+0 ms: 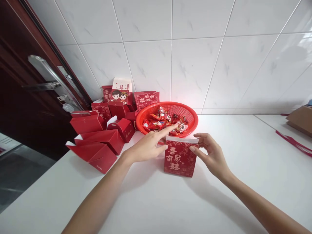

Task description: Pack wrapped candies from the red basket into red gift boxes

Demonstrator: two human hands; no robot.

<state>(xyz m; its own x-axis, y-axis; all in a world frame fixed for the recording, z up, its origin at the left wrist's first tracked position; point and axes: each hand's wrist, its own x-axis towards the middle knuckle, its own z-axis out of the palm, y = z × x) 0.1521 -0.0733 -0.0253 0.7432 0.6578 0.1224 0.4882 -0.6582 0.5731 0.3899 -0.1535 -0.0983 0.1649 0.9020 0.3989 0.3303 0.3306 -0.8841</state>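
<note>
A red paper candy box with pale lettering stands upright on the white tabletop, its white inner edge showing along the top. My right hand pinches the upper right side, thumb on the front and fingers behind. At the upper left corner, my left hand holds the box with its thumb against the edge. Its index finger stretches out above the box top toward the basket; its other fingers are partly hidden. Just behind the box sits a red plastic basket with wrapped candies inside.
Several red candy boxes cluster on the left, one with a cartoon couple. A tiled wall bounds the back. A dark door with a metal handle is at left; a brown cardboard piece and red ribbon lie at right.
</note>
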